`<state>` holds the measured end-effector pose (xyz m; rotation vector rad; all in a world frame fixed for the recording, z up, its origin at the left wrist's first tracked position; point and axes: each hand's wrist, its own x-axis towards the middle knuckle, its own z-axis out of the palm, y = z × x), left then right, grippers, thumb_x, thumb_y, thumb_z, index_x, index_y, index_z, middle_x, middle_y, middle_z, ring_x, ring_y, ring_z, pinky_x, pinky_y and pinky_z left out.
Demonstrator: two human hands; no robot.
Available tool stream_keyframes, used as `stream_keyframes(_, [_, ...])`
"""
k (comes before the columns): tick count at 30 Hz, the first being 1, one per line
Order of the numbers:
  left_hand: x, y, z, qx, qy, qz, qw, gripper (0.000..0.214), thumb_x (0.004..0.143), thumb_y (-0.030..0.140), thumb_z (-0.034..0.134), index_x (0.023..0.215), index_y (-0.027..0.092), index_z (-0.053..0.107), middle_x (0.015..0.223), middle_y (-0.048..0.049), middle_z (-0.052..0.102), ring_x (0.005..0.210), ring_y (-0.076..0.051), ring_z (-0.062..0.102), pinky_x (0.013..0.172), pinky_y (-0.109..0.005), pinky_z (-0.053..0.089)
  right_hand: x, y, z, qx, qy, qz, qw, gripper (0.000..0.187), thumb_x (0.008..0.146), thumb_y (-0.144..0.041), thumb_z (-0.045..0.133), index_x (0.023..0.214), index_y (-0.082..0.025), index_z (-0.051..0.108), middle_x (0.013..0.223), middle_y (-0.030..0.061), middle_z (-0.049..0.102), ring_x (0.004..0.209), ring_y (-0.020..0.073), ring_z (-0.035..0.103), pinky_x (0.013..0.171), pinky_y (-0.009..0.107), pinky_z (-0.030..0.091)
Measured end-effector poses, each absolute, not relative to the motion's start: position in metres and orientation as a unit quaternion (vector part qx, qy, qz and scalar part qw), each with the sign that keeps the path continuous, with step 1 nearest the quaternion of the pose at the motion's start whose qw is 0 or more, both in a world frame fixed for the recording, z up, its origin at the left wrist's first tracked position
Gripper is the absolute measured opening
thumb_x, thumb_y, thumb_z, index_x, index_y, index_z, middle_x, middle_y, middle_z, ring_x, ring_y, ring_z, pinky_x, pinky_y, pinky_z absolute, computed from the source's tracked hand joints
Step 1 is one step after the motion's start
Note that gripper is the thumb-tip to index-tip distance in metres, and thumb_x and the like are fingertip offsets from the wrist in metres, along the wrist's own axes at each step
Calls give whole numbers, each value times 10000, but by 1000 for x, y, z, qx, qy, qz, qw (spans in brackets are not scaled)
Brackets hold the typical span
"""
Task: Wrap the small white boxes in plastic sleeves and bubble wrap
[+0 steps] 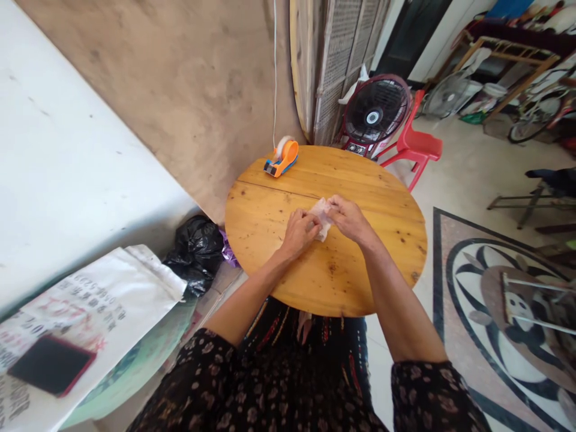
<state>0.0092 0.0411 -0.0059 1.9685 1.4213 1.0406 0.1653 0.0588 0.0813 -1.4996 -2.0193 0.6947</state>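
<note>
Between my hands, over the middle of the round wooden table (270, 240), is a small piece of thin, whitish, crumpled material (321, 211); I cannot tell whether it is paper, cloth or plastic. My left hand (302, 229) lies low on the tabletop, its curled fingers on the left edge of the piece. On the opposite side, my right hand (346, 217) pinches the upper right edge between thumb and fingers. An orange and blue tape dispenser (283, 157) with a roll in it stands at the table's far left edge, apart from both hands.
A dark red fan (377, 114) and a red plastic chair (416, 144) stand beyond the table. Leaning boards (202, 72) rise at the back left. Left of the table are a black plastic bag (198, 249) and a phone (51, 364) lying on a white printed sack (121, 294).
</note>
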Motion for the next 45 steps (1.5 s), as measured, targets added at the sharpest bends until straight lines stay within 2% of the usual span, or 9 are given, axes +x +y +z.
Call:
stream_keyframes(13, [16, 36, -11, 669, 544, 430, 267, 51, 861, 131, 646, 848, 175, 622, 943, -41, 574, 943, -173, 562, 873, -294, 471, 156, 21, 56, -566, -720, 228, 330, 113, 880, -297, 470, 892, -225, 557, 783, 24, 654, 697, 193, 571, 669, 294, 398])
stream_keyframes(22, [6, 35, -5, 689, 523, 404, 298, 20, 857, 158, 629, 842, 164, 617, 894, -46, 629, 913, -186, 581, 855, -314, 482, 151, 6, 30, -571, -738, 158, 323, 202, 922, -294, 423, 986, -235, 605, 852, 54, 733, 740, 225, 650, 709, 325, 465])
stream_keyframes(26, [-7, 28, -12, 684, 507, 415, 320, 263, 840, 289, 680, 1056, 153, 616, 1016, -76, 650, 891, -181, 609, 839, -338, 528, 151, 3, 13, -536, -770, 121, 325, 238, 873, -197, 440, 1035, -234, 611, 1118, 107, 749, 995, 264, 695, 851, 381, 523])
stream_keyframes(28, [-15, 28, -14, 712, 485, 423, 279, 445, 815, 285, 698, 1220, 144, 578, 1198, -137, 629, 1075, -229, 614, 937, -386, 530, 151, 1, 7, -524, -781, 103, 325, 278, 850, -157, 453, 1064, -232, 613, 1224, 121, 723, 1110, 277, 674, 917, 409, 528])
stream_keyframes(31, [-27, 36, -12, 790, 422, 398, 198, 633, 828, 287, 696, 1413, 147, 495, 1515, -211, 447, 1395, -313, 457, 1147, -493, 410, 152, 0, 1, -512, -790, 85, 327, 297, 858, -134, 452, 1085, -232, 616, 1273, 126, 703, 1180, 276, 651, 962, 424, 530])
stream_keyframes(33, [-32, 45, -11, 833, 382, 362, 172, 526, 891, 307, 646, 1389, 169, 548, 1587, -198, 386, 1461, -328, 401, 1190, -523, 361, 153, 0, -1, -502, -795, 76, 333, 291, 867, -130, 452, 1082, -235, 618, 1259, 123, 706, 1169, 264, 659, 957, 412, 540])
stream_keyframes(35, [-34, 54, -12, 861, 337, 342, 168, 437, 913, 302, 628, 1329, 171, 608, 1546, -185, 466, 1483, -323, 388, 1194, -535, 365, 154, -1, -3, -486, -799, 66, 349, 309, 860, -108, 448, 1086, -234, 618, 1232, 118, 712, 1164, 248, 663, 961, 398, 545])
stream_keyframes(38, [-32, 59, -19, 867, 303, 359, 167, 402, 922, 250, 609, 1318, 183, 622, 1399, -151, 626, 1421, -278, 493, 1151, -523, 441, 155, -2, -8, -453, -805, 59, 379, 347, 849, -69, 434, 1099, -221, 620, 1253, 124, 695, 1236, 236, 626, 1039, 412, 515])
stream_keyframes(45, [-24, 52, -39, 843, 295, 440, 98, 334, 954, 155, 512, 1247, 160, 674, 1309, -141, 691, 1312, -237, 607, 1082, -476, 535, 156, -3, -19, -443, -793, 62, 413, 316, 841, -56, 455, 1037, -218, 643, 1294, 146, 636, 1266, 242, 589, 1057, 449, 511])
